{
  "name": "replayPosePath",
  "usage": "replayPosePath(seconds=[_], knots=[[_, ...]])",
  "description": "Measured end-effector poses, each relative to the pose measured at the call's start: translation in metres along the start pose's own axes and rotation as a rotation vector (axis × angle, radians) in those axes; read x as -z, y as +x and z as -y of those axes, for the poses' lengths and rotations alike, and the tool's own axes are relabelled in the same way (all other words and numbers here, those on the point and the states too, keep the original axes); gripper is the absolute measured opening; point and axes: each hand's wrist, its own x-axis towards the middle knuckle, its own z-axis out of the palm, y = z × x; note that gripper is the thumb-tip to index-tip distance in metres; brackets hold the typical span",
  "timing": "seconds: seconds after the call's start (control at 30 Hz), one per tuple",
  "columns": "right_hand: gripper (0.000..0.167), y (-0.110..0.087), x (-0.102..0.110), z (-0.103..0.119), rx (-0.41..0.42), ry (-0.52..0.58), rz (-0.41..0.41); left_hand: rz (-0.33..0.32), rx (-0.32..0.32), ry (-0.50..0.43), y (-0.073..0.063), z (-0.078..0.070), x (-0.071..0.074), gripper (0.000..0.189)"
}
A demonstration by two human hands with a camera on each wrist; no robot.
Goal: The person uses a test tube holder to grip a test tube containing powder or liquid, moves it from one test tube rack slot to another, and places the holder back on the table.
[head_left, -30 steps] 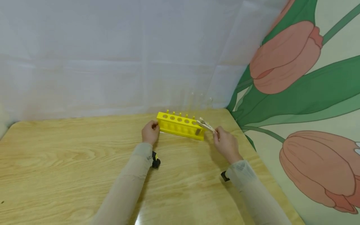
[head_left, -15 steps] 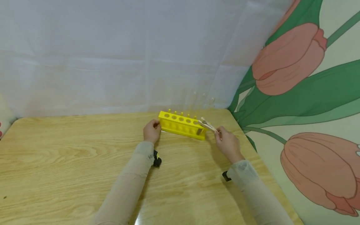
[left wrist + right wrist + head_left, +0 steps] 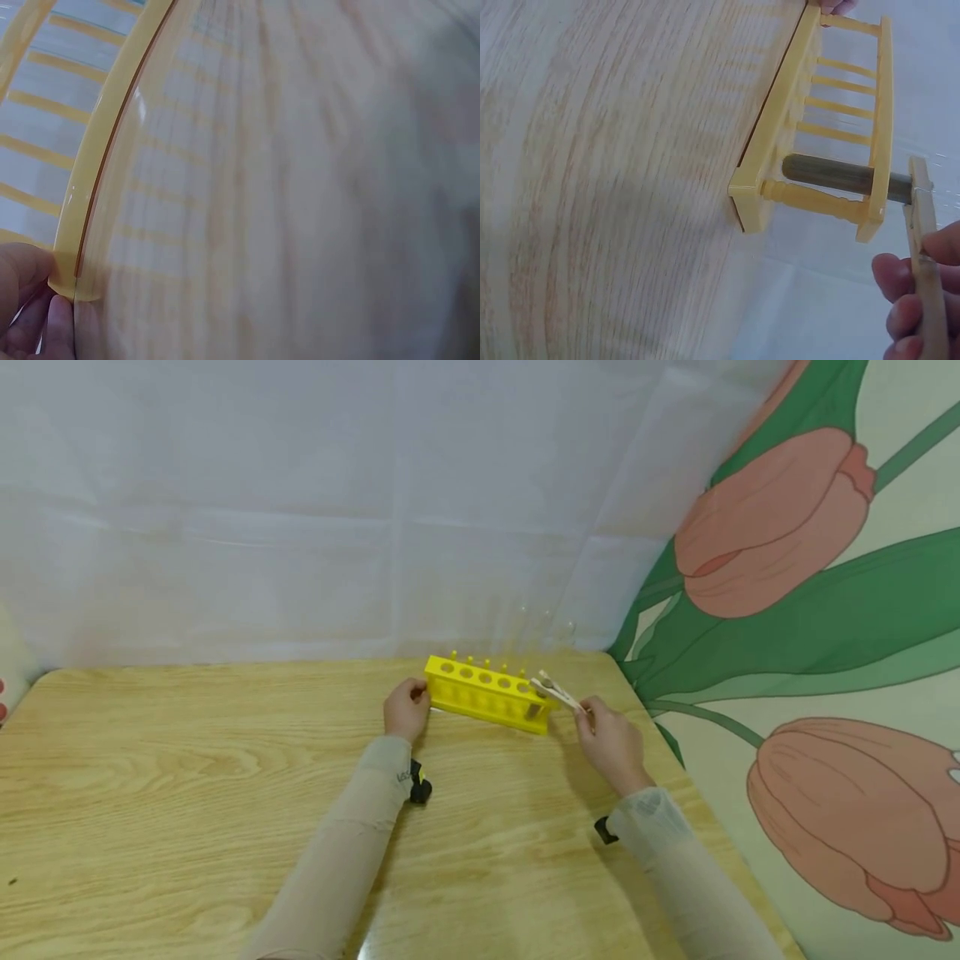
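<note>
A yellow test tube rack (image 3: 487, 717) stands at the back of the wooden table, a row of round holes along its top. My left hand (image 3: 406, 712) pinches its left end; in the left wrist view, thumb and fingers (image 3: 22, 274) meet low on the frame. With my right hand (image 3: 611, 743) I grip a wooden test tube clamp (image 3: 559, 695) by its handle. The clamp's head is around the upper part of a dark-filled test tube (image 3: 829, 174), which passes down through the rack's right end hole. In the right wrist view the tube's rounded bottom is close over the base.
Faint clear glass tubes (image 3: 572, 628) stand upright behind the rack's right side. A white sheet (image 3: 262, 527) hangs along the back edge of the table (image 3: 187, 793). A tulip-patterned cloth (image 3: 825, 652) runs along the right edge.
The whole scene shifts slightly right in the head view. The hands keep their holds on rack and clamp; the tube stays in the end hole.
</note>
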Motion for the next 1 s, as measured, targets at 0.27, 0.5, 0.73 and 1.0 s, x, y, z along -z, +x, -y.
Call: replayPosePath(seconds=[0.27, 0.5, 0.73, 1.0], knots=[[0.023, -0.004, 0.005, 0.001, 0.019, 0.021, -0.053, 0.017, 0.017, -0.011, -0.001, 0.0, 0.001, 0.021], [0.024, -0.004, 0.011, 0.003, 0.025, 0.037, -0.076, 0.022, 0.013, -0.001, -0.002, -0.003, 0.002, 0.022], [0.021, -0.002, 0.013, 0.003, 0.042, 0.02, -0.121, 0.011, 0.001, 0.001, 0.0, -0.002, 0.001, 0.02], [0.021, 0.001, 0.018, 0.005, 0.101, 0.007, -0.188, -0.001, -0.009, 0.011, 0.001, 0.0, 0.0, 0.02]])
